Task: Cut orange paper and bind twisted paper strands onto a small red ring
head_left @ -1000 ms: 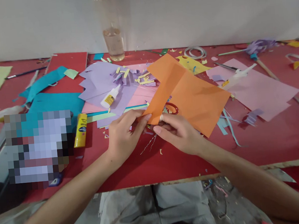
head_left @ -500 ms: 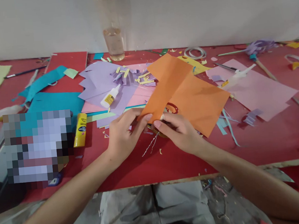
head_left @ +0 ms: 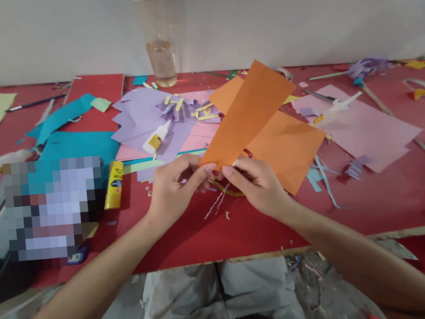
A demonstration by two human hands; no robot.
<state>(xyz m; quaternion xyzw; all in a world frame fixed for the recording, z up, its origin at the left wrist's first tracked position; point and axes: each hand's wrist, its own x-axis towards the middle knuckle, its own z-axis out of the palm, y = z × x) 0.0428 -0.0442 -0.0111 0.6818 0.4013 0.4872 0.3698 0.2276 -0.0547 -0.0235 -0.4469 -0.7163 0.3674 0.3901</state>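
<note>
Between both hands a folded-looking orange paper strip [head_left: 251,111] slants up to the right, gripped at its near end. My left hand [head_left: 183,184] pinches the left corner between thumb and fingers. My right hand [head_left: 257,178] is closed on the right corner, its thumb almost meeting the left one. A larger orange sheet [head_left: 289,143] lies on the table behind the strip. Under the hands, scissors with a red-lined handle [head_left: 248,153] show only in part. Thin twisted silvery strands [head_left: 218,202] hang or lie just below the fingertips; where they begin is hidden.
A yellow glue stick [head_left: 114,184] stands left of the hands. Beyond are a small white glue bottle [head_left: 157,137], purple paper [head_left: 134,114] and a clear bottle [head_left: 163,64] by the wall. Pink paper [head_left: 366,126] and scraps lie right. Blurred squares hide something at left.
The orange strip has swung upward and to the right at its far end. Both hands stay nearly in place, still holding its near end, with the right thumb shifted slightly.
</note>
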